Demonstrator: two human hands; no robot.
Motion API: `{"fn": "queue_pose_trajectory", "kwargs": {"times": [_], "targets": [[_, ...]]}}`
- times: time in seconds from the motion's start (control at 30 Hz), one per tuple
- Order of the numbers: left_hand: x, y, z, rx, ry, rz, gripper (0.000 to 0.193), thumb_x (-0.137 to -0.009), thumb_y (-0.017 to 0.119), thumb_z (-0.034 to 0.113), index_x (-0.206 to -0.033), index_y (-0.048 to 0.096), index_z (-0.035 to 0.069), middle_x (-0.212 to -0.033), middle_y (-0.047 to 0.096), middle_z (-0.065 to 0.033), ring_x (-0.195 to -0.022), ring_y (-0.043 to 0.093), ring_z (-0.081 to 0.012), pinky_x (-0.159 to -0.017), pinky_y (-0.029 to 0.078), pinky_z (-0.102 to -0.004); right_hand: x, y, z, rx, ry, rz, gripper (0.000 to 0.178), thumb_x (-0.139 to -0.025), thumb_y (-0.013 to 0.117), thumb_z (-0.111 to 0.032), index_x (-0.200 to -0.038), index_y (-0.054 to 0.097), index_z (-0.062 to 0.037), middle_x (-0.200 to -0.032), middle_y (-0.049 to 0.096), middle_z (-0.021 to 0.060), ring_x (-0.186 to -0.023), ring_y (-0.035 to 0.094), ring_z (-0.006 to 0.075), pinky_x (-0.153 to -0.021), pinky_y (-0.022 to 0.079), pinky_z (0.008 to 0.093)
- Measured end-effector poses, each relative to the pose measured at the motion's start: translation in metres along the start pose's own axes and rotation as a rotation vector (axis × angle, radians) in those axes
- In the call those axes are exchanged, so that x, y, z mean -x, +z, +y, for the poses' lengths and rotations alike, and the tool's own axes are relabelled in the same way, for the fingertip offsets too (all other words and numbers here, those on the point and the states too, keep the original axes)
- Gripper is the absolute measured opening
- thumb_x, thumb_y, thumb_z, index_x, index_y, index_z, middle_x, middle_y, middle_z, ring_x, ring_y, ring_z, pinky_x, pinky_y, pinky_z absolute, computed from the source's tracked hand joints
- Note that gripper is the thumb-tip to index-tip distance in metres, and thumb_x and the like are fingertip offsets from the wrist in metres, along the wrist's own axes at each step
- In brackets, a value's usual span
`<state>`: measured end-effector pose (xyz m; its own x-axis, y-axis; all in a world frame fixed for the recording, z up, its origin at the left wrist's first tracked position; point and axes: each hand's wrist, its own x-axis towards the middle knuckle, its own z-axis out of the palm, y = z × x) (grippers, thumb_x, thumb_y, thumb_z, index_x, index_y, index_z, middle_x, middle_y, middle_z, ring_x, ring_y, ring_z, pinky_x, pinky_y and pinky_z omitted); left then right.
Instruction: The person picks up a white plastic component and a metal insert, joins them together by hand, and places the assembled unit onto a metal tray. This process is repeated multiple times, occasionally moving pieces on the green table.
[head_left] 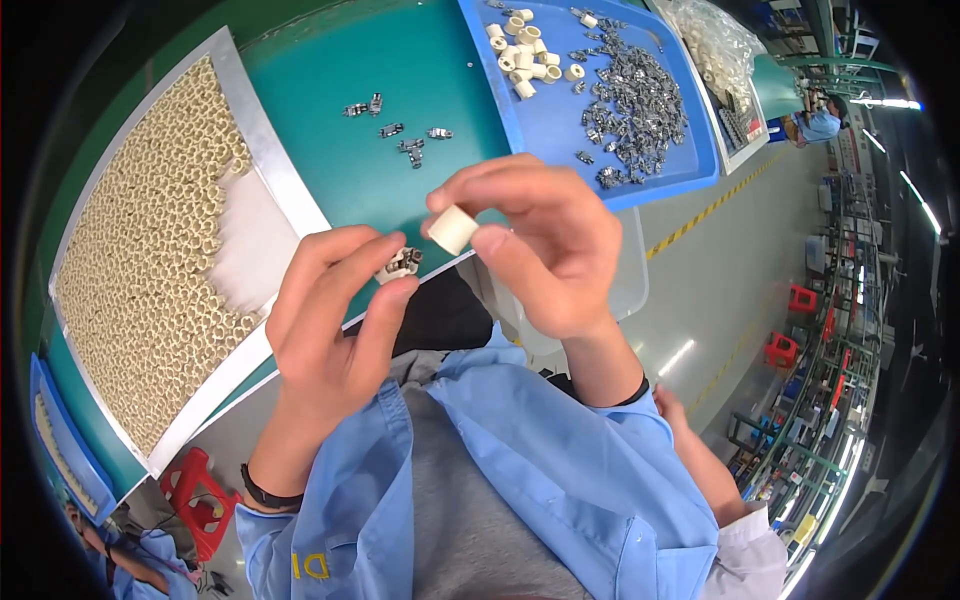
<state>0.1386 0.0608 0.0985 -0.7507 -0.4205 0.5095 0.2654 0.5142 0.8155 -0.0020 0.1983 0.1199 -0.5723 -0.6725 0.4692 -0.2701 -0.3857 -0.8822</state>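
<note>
Spanning the workspace: green tabletop [350, 65]. Wearer's blue jacket [570, 440], yellow lettering [310, 566] at left front. White-edged tray [275, 150] at left, packed with cream rings [150, 230]. Blue tray [548, 112] at upper right, cream caps [525, 50] and dark metal parts [640, 110] inside. Right hand [545, 240]: thumb and fingers clamped on cream sleeve [453, 230]. Left hand [335, 340]: thumb and fingertips clamped on small cream-and-metal part [402, 265], near the sleeve, over tabletop's near edge. Loose metal pieces [411, 152] on tabletop.
</note>
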Motion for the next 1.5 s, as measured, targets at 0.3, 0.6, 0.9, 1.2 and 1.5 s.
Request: {"fn": "queue_pose_trajectory", "kwargs": {"times": [0.3,0.6,0.9,1.2,1.5], "targets": [[0.001,-0.008,0.007,0.065,0.025,-0.113,0.025,-0.081,0.076,0.002,-0.102,0.067,-0.006,-0.092,0.069,-0.017,-0.075,0.067,-0.0264,-0.063,0.053,-0.0328,-0.006,-0.009,-0.001,0.313,-0.446,-0.3,0.02,-0.077,0.063,0.013,-0.094,0.07,0.0038,-0.104,0.07,0.0245,-0.08,0.068,0.0275,-0.066,0.055,0.0368],[0.001,-0.007,0.011,0.135,0.112,-0.185,0.031,-0.078,0.078,-0.001,-0.106,0.066,-0.006,-0.093,0.069,-0.0177,-0.072,0.067,-0.0269,-0.061,0.053,-0.0338,0.003,-0.007,-0.011,0.363,-0.511,-0.258,0.019,-0.074,0.074,0.008,-0.091,0.073,0.0017,-0.099,0.073,0.0196,-0.076,0.07,0.028,-0.065,0.057,0.0357],[0.004,-0.019,0.019,0.054,0.072,-0.207,0.034,-0.078,0.076,-0.004,-0.111,0.067,-0.008,-0.095,0.07,-0.019,-0.079,0.069,-0.0273,-0.066,0.055,-0.0333,0.008,-0.005,-0.015,0.396,-0.477,-0.255,0.02,-0.074,0.077,0.006,-0.094,0.074,0.0017,-0.099,0.073,0.0176,-0.076,0.071,0.0277,-0.065,0.058,0.0365],[0.002,-0.004,-0.011,0.286,-0.304,-0.23,0.025,-0.085,0.071,-0.006,-0.109,0.065,-0.009,-0.101,0.07,-0.015,-0.088,0.07,-0.0192,-0.077,0.056,-0.031,0.003,-0.004,0.014,0.546,-0.462,-0.238,0.022,-0.077,0.075,0.003,-0.098,0.074,-0.0017,-0.105,0.071,0.0158,-0.075,0.069,0.0257,-0.066,0.057,0.0345],[-0.082,0.006,-0.038,0.328,-0.592,-0.304,0.014,-0.09,0.068,0.0,-0.103,0.066,-0.002,-0.101,0.068,-0.005,-0.096,0.065,-0.0112,-0.085,0.05,-0.0246,-0.026,-0.058,0.015,0.809,-0.288,-0.137,0.031,-0.08,0.073,-0.006,-0.111,0.071,-0.0065,-0.125,0.063,0.0156,-0.088,0.069,0.0292,-0.073,0.056,0.0379]]}}
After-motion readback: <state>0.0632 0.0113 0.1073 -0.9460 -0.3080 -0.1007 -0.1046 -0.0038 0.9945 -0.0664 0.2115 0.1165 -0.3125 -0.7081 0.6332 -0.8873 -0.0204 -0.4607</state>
